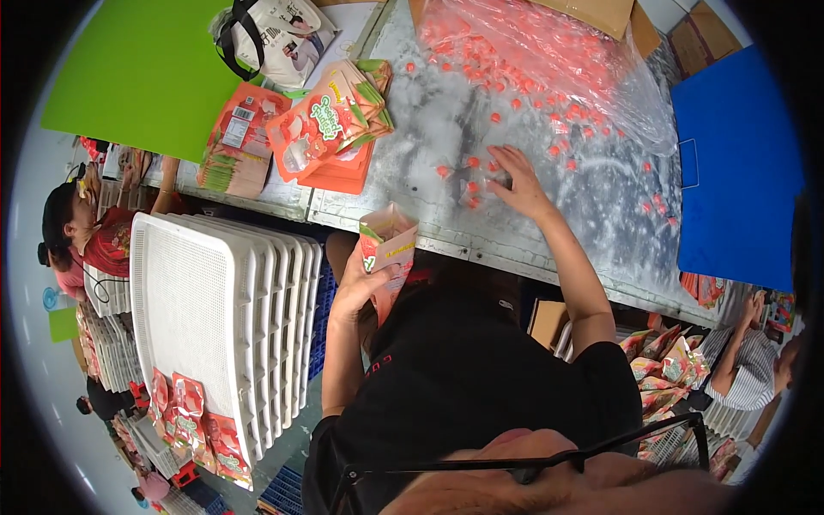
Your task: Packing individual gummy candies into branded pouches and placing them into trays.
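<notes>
My left hand (356,290) is wrapped round a red and green pouch (390,249), which stands upright off the table's front edge with its mouth spread wide. What lies inside the pouch cannot be made out. Over the metal table (515,227), my right hand (521,184) reaches forward with fingers apart and bent. A few small red wrapped candies (473,161) lie at its fingertips. Farther back, many more candies spill from a large clear plastic bag (558,51). To the left sits a stack of flat pouches (318,129), beside another pile of pouches (245,142) lying back side up.
White plastic trays (184,283) are stacked at my left, with filled pouches (189,412) on them. A blue panel (742,172) borders the table at right, a green panel (146,77) at far left. A white bag (279,39) stands behind the pouches. Other people work on both sides.
</notes>
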Demonstrator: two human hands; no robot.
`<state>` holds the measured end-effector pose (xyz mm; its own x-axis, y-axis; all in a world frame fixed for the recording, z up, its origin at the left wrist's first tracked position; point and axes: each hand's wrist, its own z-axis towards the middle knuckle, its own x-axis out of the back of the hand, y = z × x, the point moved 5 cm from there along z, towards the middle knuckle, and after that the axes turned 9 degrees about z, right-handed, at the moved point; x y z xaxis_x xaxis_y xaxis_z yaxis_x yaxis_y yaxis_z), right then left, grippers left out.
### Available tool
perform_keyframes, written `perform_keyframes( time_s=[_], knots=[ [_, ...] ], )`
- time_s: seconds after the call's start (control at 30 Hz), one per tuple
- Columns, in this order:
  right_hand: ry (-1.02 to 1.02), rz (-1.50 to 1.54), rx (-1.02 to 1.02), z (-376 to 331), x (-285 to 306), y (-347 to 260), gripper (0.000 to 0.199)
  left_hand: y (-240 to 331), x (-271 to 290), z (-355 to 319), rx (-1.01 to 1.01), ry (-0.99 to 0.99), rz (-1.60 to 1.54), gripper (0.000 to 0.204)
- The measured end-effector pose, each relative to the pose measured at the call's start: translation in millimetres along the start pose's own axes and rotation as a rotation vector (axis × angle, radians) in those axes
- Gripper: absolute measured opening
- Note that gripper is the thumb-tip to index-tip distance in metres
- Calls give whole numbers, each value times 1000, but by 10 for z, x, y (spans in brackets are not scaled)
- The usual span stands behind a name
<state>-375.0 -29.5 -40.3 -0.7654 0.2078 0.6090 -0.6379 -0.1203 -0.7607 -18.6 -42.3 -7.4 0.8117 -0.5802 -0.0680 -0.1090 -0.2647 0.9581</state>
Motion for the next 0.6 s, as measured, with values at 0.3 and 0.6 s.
perform_keyframes(
  time_s=[0.3,0.6],
  knots=[
    [58,-77,45,-72,-16,28,63,32,7,-59,22,35,8,67],
    [194,850,-150,100,84,208,62,41,17,-47,8,19,2,70]
  ],
)
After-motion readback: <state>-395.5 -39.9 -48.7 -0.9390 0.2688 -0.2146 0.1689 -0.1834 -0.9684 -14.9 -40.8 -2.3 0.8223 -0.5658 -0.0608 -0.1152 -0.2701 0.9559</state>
